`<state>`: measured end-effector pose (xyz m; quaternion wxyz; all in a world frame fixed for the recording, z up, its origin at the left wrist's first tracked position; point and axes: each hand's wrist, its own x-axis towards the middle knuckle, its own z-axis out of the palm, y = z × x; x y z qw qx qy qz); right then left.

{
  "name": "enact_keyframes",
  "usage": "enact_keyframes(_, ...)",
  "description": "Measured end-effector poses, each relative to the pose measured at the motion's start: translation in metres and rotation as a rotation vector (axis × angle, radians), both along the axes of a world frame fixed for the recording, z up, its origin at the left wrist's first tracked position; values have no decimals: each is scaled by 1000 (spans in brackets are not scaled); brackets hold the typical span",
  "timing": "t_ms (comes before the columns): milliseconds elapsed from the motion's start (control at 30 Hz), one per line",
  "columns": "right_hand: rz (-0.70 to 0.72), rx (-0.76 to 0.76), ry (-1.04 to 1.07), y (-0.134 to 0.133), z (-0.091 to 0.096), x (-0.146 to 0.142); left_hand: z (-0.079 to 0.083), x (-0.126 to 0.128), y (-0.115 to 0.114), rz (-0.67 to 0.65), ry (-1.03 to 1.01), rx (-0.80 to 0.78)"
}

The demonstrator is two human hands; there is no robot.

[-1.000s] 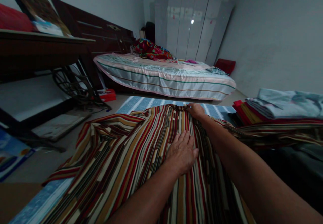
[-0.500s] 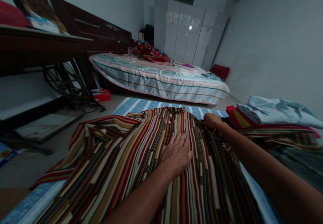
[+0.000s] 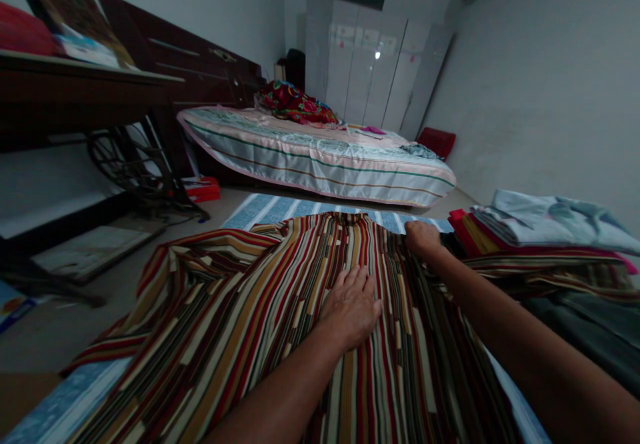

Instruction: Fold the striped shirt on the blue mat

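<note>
One shirt (image 3: 270, 304) lies on what seems blue cloth (image 3: 260, 207), bed (image 3: 320, 157) beyond.

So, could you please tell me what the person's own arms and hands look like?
The left hand and right hand are bare: no gloves, and no rings can be made out. The left arm and right arm are bare as well, with no sleeve, watch or bracelet on the parts in view. Fine detail is too dim to judge.

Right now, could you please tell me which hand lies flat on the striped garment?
The left hand: it lies palm-down on the middle of the striped garment, whereas the right hand is curled, farther away, at its shoulder.
</note>
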<state>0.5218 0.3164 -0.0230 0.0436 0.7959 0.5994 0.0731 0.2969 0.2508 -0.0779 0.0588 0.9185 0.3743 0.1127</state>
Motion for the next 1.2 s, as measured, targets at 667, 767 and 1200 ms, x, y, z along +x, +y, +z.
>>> enact_keyframes(667, 127, 41, 53, -11, -26, -23, 4, -1, -1, 0, 18, 14)
enact_keyframes(767, 114, 92, 48, -23, -23, -31, 6, -1, 0, -3, 21, -8)
enact_keyframes(1200, 152, 164, 101, -109, -35, -46, 5, -2, 7, -7, 8, 52)
